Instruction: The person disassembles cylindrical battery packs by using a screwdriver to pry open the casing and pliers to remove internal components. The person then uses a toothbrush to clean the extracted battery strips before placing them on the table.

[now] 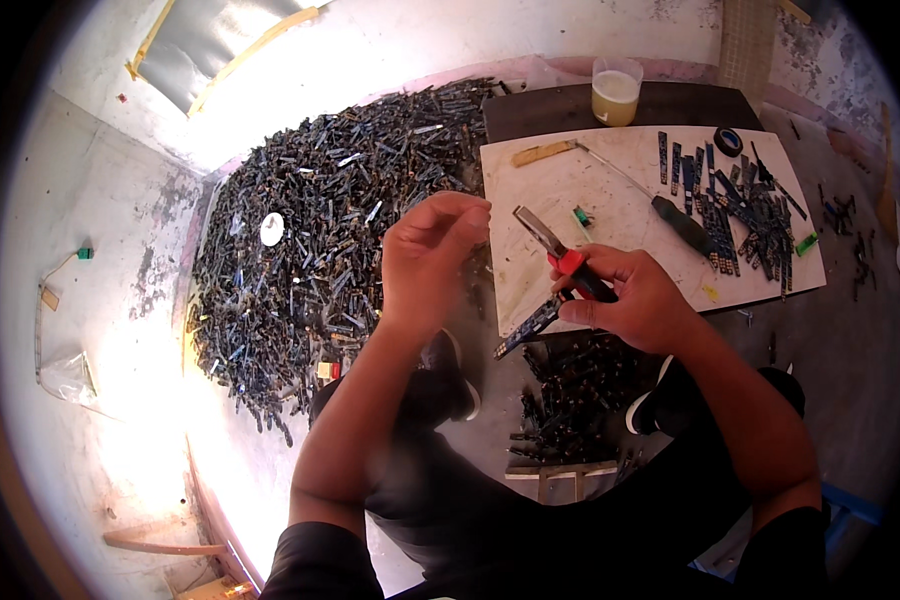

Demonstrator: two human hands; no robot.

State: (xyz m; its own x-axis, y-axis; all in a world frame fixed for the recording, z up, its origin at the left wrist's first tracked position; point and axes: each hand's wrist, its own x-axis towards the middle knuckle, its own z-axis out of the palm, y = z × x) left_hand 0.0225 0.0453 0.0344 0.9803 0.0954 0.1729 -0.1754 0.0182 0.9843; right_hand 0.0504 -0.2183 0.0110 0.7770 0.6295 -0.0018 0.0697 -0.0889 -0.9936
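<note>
My right hand is closed around red-and-black-handled pliers, whose metal jaws point up and to the left over the pale board. A narrow dark circuit strip sticks out below the pliers from the same hand, slanting down past the board's near edge. Left of the pliers, my left hand is raised with thumb and fingers pinched together. Anything in that pinch is too small or hidden to make out. Behind the pliers, a small green piece lies on the board.
A large heap of dark strips covers the floor at left. On the board are a dark-handled screwdriver, more strips and black tape. A cup of yellowish liquid stands behind. Dark pieces lie between my feet.
</note>
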